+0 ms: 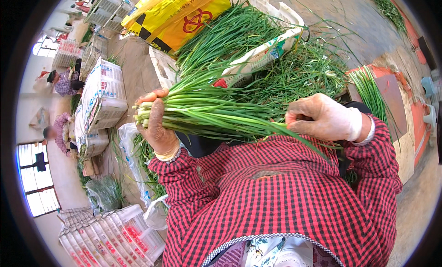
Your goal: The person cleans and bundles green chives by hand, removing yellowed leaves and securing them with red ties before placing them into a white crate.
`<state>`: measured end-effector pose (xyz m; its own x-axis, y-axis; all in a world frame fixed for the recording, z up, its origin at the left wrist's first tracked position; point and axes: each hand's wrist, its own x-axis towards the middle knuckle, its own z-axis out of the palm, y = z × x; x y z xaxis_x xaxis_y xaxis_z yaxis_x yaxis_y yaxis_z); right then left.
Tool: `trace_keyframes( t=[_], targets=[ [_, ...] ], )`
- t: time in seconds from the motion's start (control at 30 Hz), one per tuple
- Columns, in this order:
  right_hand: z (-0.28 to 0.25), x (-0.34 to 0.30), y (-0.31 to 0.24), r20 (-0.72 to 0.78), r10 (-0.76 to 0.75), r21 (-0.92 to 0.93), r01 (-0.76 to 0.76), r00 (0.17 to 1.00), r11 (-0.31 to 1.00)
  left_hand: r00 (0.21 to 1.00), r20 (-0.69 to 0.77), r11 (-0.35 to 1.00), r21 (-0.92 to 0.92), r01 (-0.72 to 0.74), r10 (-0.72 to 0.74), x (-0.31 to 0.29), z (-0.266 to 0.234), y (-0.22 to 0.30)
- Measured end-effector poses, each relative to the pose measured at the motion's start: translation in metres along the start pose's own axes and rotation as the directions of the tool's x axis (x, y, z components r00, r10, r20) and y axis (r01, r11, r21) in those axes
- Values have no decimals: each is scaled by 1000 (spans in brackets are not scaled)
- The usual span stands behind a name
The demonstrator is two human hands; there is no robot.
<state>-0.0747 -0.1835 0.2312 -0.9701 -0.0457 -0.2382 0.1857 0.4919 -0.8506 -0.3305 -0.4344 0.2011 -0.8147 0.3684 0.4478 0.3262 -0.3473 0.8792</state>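
A thick bunch of garlic chives (216, 106) lies across in front of me, pale cut ends to the left, green leaves fanning right. Wrapped round it near the pale ends is my gloved left hand (159, 124). My gloved right hand (317, 117) pinches a few leaves of the bunch at their right end, its fingers closed. Just beyond the bunch stands a white plastic crate (163, 67) heaped with more chives (235, 32), a yellow printed sheet (184, 16) lining its far left side. Loose chive leaves (299, 74) are piled right of the crate.
A smaller bunch of chives (370, 90) rests on a board (393, 101) at the right. White crates (103, 92) stand at the left, and stacked crates (110, 239) at the lower left. Two other people (60, 133) work at the far left. A clear plastic bag (131, 143) lies near my left arm.
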Motion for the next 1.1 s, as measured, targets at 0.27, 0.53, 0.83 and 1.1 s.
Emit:
trace_keyframes(
  t=[0.27, 0.53, 0.83, 1.1],
  targets=[
    [-11, 4, 1, 37, 93, 234, -99, 995, 967, 990, -104, 995, -47, 90, -94, 11, 23, 10],
    [25, 10, 43, -186, -156, -376, 76, 970, 923, 962, -115, 929, -310, 201, -247, 24, 24, -10],
    [-15, -42, 61, -599, -120, -590, -336, 792, 734, 948, -232, 972, -138, 188, -216, 34, 23, -5],
    [18, 59, -37, -538, -640, -678, 169, 549, 715, 990, 38, 990, 43, 136, -138, 15, 65, 2]
  ],
)
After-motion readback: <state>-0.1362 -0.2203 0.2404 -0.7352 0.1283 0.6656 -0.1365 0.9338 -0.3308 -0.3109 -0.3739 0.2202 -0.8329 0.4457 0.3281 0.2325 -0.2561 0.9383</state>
